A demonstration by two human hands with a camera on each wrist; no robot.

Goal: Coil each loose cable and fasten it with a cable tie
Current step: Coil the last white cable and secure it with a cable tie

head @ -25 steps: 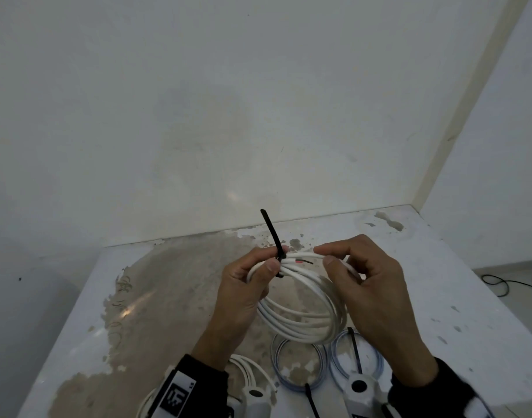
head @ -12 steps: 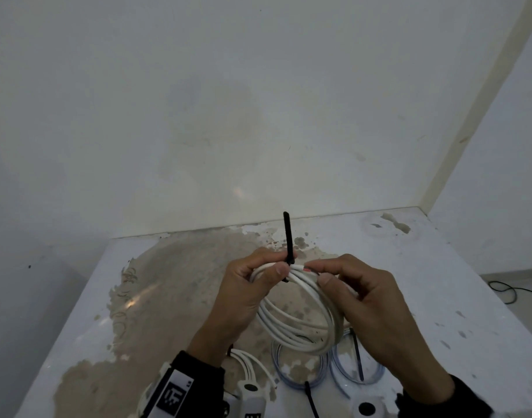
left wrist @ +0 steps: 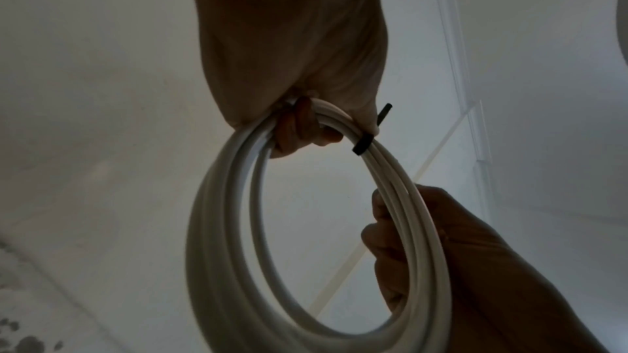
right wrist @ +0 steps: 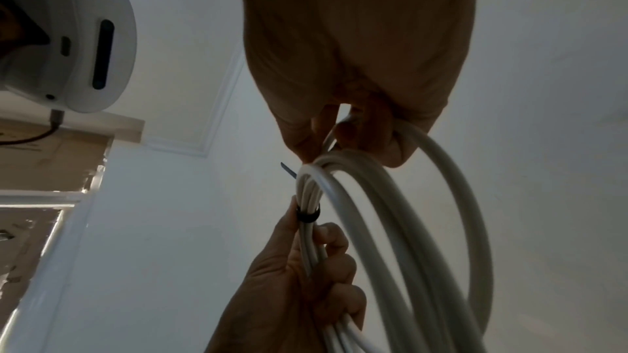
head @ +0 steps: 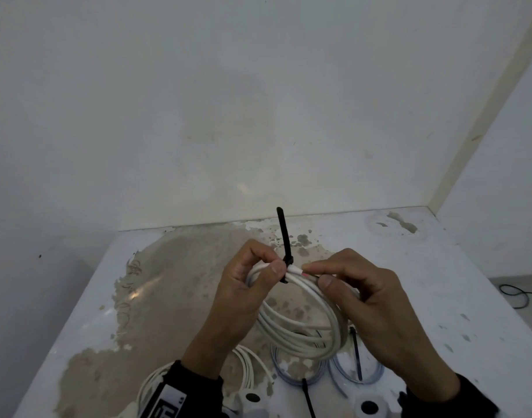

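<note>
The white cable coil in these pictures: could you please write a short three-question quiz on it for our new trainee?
1. True or false: the black cable tie is already looped around the white cable coil.
2. Which hand grips the coil right beside the tie? A) left hand B) right hand C) neither
3. Fill in: the tie's free tail points ____ from the coil in the head view.

Key:
1. True; the wrist views show its band closed round the strands.
2. A; the right hand pinches the coil a little further along.
3. Up, toward the wall.
</note>
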